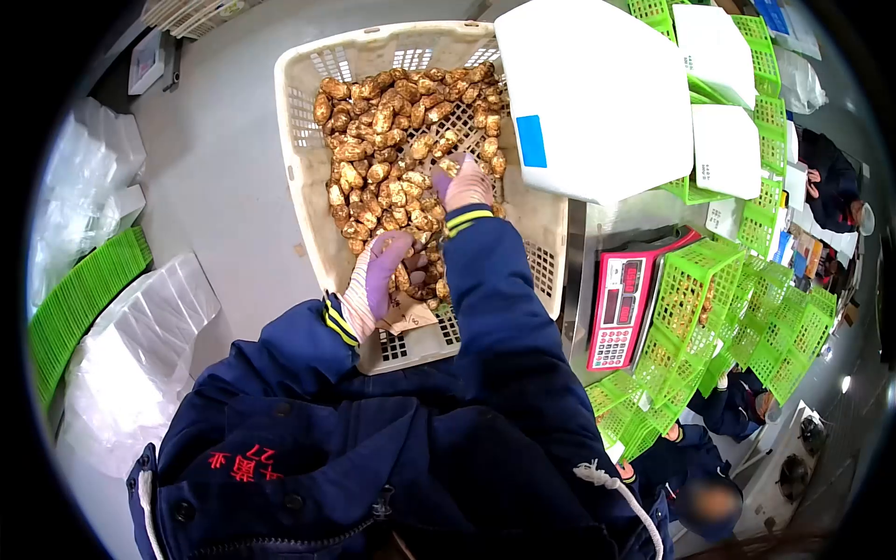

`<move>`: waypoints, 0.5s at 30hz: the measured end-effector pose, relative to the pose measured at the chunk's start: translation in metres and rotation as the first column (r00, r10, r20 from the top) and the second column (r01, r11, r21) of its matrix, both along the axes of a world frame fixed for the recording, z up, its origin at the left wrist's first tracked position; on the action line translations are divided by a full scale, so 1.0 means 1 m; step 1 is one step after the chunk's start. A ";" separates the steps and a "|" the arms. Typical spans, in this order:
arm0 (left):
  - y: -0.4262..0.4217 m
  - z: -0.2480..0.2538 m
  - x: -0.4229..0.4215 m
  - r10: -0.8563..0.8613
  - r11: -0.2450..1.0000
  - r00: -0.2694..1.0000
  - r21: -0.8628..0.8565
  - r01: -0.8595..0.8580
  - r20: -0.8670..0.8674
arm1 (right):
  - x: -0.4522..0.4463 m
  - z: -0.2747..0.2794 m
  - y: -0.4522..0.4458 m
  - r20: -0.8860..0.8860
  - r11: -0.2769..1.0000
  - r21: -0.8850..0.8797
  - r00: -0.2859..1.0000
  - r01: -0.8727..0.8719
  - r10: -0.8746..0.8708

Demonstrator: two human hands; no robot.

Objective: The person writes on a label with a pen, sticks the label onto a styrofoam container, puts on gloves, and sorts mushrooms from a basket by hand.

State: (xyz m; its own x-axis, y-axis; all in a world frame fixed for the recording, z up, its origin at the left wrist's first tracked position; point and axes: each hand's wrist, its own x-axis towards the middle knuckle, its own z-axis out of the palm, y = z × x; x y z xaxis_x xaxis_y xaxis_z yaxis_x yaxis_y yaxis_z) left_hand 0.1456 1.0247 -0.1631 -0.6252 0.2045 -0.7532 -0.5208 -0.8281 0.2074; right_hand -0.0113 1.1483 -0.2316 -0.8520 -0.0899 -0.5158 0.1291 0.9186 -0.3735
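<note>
A large cream plastic crate [301,177] stands in front of me, holding many stubby brown-and-cream mushrooms [383,117]. Both my hands wear striped gloves with purple palms and fingers. My right hand [465,187] is over the middle of the crate, its fingers closed round a mushroom [452,167]. Nearer to me, my left hand [375,273] is curled at the near edge of the pile; its fingertips are partly hidden among the mushrooms, so what it holds cannot be made out. A piece of brown card [408,315] lies below it in the crate's near end.
A white foam box [607,93] stands against the crate's right side. Beyond it are a red digital scale [623,303] and green baskets [695,299]. Clear plastic-wrapped boxes [140,355] and stacked green baskets [84,313] stand left. Other people [705,481] work at right.
</note>
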 end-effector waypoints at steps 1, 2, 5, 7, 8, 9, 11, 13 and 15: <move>0.001 0.006 -0.004 0.032 0.998 0.999 -0.060 -0.029 0.041 | 0.007 0.026 0.000 0.030 0.985 -0.150 0.996 0.088 -0.084; 0.002 0.005 -0.005 0.035 0.998 0.999 -0.055 -0.033 0.036 | 0.015 0.048 0.000 0.069 0.941 -0.291 0.985 0.172 -0.159; 0.006 0.005 -0.006 0.230 0.970 0.973 -0.069 -0.232 -0.033 | 0.060 0.066 0.015 0.225 0.776 -0.615 0.974 0.142 0.001; 0.003 0.005 -0.004 0.187 0.981 0.978 -0.040 -0.191 -0.087 | 0.073 0.098 0.009 0.427 0.684 -0.675 0.903 0.278 0.053; 0.001 0.005 -0.003 0.142 0.989 0.980 -0.017 -0.146 -0.141 | 0.075 0.100 0.009 0.432 0.653 -0.693 0.901 0.307 0.035; 0.001 0.000 0.000 0.091 0.994 0.981 -0.045 -0.100 -0.170 | 0.075 0.087 0.015 0.321 0.685 -0.672 0.944 0.281 -0.073; -0.001 0.019 -0.008 0.066 0.997 0.987 -0.025 -0.070 -0.147 | 0.055 0.048 0.024 -0.065 0.826 -0.559 0.989 0.074 -0.133; 0.000 0.021 -0.008 0.006 0.999 0.993 -0.050 -0.012 -0.122 | 0.023 0.015 0.022 -0.166 0.944 -0.302 0.968 0.130 -0.186; 0.001 0.019 -0.008 -0.037 0.992 0.996 -0.127 0.027 -0.079 | -0.013 0.023 -0.002 -0.090 0.983 0.020 0.980 0.183 -0.180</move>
State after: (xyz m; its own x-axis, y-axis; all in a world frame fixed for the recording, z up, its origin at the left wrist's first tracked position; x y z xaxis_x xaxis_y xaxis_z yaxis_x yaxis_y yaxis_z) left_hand 0.1373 1.0261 -0.1438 -0.6795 0.1323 -0.7216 -0.5238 -0.7762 0.3509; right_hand -0.0246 1.1459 -0.2083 -0.8946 0.0838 -0.4389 0.2626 0.8933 -0.3647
